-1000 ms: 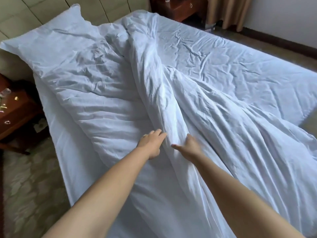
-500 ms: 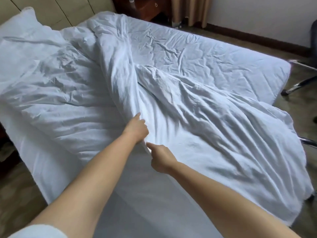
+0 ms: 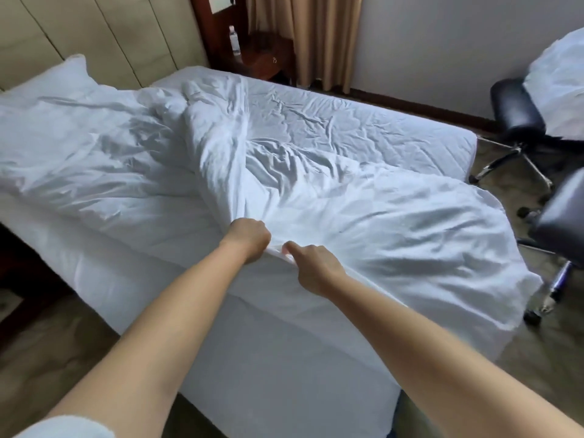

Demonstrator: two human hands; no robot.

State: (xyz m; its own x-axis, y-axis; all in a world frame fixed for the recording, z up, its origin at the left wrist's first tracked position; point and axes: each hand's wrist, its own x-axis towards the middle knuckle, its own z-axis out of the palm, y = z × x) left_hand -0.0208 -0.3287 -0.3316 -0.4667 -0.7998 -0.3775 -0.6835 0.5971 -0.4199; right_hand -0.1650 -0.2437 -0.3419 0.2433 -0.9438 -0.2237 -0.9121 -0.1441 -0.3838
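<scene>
Duvet (image 3: 373, 216) edge sits directly under the fingers (image 3: 294, 249), spreading away beyond them across the mattress (image 3: 363, 128). Left hand (image 3: 247, 239) fists a bunched fold; right hand (image 3: 313, 270) pinches the hem beside it, likely to pull it straight.
</scene>
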